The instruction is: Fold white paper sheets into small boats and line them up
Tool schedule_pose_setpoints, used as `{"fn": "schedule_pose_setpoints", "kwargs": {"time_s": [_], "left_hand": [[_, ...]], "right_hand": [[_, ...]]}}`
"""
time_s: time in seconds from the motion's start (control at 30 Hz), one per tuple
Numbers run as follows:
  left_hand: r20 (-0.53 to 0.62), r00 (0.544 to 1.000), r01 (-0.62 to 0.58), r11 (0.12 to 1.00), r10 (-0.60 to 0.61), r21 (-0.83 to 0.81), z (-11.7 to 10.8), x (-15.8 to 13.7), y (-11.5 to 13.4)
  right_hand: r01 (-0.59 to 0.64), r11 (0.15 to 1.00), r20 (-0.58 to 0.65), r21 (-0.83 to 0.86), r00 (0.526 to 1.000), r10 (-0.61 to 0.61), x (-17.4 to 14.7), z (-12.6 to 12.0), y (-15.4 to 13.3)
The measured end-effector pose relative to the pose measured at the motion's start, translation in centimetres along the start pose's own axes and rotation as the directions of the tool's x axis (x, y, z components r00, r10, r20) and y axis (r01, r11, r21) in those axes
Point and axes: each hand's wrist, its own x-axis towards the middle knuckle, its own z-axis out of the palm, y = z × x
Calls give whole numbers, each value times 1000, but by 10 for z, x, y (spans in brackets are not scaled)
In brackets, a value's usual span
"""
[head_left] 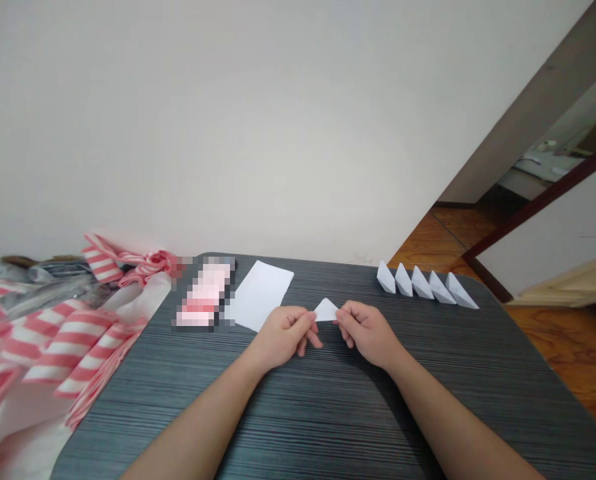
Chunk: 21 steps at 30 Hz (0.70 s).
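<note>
A small folded piece of white paper (326,311), triangular with its point away from me, is held between my two hands above the middle of the table. My left hand (289,335) pinches its left corner between thumb and forefinger, the other fingers loosely curled below. At the right corner, my right hand (365,331) grips it the same way. Several folded white paper shapes (414,283), like little boats, stand in a slanting row beyond my right hand. Flat white paper sheets (261,293) lie just past my left hand.
The dark wood-grained table (318,413) reaches the pale wall (278,133). A blurred-out pink and white item (205,293) lies at its left rear. Red-and-white striped cloth (63,340) is heaped off the left edge. Wooden floor (558,333) shows beyond the right edge.
</note>
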Motion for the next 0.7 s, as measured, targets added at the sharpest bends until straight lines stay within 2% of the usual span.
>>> {"fn": "schedule_pose_setpoints", "kwargs": {"time_s": [0.1,0.3,0.53,0.7], "left_hand": [[28,999,-27,999,28,-20,0,0,3],[64,998,3,997,2,-81,3,0,5],[7,1000,3,997,-3,-80,4,2,2],[-14,999,-30,997,31,68,6,-1,4]], "right_hand": [[2,1000,40,-5,999,-2,-1,-1,-2],[-2,999,181,-54,983,12,-2,1,-9],[11,999,163,39,986,-17,-1,2,-6],[23,996,103,86,994,-32,-1,2,-1]]}}
